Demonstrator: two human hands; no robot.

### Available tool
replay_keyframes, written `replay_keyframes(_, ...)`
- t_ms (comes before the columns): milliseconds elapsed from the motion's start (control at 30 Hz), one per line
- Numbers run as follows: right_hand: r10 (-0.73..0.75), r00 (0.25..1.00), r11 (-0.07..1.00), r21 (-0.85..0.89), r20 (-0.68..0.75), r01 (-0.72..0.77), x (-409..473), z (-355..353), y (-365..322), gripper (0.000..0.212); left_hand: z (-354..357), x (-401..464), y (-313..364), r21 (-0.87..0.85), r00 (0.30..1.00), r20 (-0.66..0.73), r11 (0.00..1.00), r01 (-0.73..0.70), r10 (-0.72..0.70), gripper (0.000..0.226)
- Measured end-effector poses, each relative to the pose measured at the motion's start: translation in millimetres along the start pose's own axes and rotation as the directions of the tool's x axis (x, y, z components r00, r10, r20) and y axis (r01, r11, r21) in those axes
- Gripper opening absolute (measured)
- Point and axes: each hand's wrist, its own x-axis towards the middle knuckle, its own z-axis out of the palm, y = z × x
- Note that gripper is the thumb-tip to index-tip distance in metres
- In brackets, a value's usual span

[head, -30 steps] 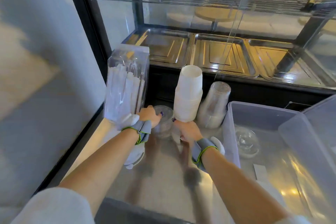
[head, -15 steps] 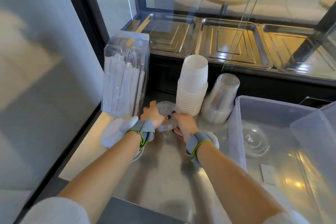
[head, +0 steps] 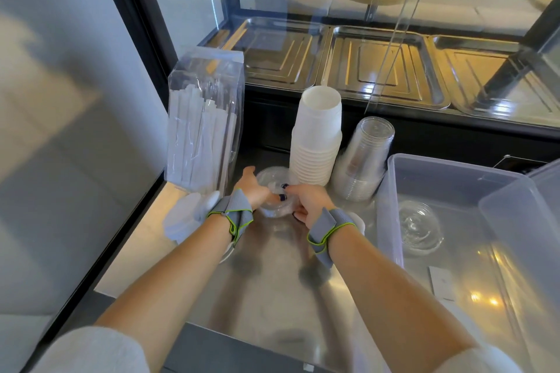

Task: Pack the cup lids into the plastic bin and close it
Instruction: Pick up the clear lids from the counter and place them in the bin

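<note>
A stack of clear dome cup lids (head: 274, 188) stands on the steel counter in front of the white cups. My left hand (head: 253, 189) grips its left side and my right hand (head: 307, 200) grips its right side, fingers curled around it. The clear plastic bin (head: 391, 191) stands open at the right, with another clear dome lid stack (head: 419, 228) on its floor. The bin's clear cover (head: 521, 239) leans at the far right, over the bin.
A clear box of wrapped straws (head: 204, 130) stands left of my hands. A stack of white paper cups (head: 316, 136) and a stack of clear plastic cups (head: 362, 160) stand just behind. White lids (head: 188, 215) lie under my left wrist. A glass display case with metal trays (head: 378, 66) is behind.
Both hands have closed in from either side onto the clear lid stack. The view has tilted slightly downward.
</note>
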Motion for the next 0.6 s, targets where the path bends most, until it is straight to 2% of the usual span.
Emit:
replay_keyframes(233, 0.042, 0.998, 0.992, 0.118, 0.044, -0.047, -9, -6, 1, 0.023, 0, -16, 3, -0.052, 0.989, 0.135, 0.997, -0.055, 0.062, 0.088)
replay_keyframes(367, 0.019, 0.999, 0.991, 0.13, 0.037, -0.024, -23, -13, -5, 0.025, -1, -22, 6, -0.147, 0.991, 0.132, 0.989, 0.005, 0.014, 0.052)
replay_keyframes(433, -0.006, 0.997, 0.988, 0.152, 0.082, -0.007, -35, -16, -7, 0.02, -3, -24, 7, -0.173, 0.993, 0.12, 0.985, 0.019, 0.002, 0.041)
replay_keyframes(500, -0.049, 0.989, 0.986, 0.164, 0.137, 0.026, -46, -20, -10, 0.017, -6, -32, 13, -0.2, 0.993, 0.114, 0.98, 0.001, 0.022, 0.035)
replay_keyframes(600, -0.104, 0.98, 0.979, 0.192, 0.17, 0.071, -66, -26, -19, 0.011, -9, -45, 25, -0.262, 0.991, 0.091, 0.962, -0.074, 0.101, 0.009)
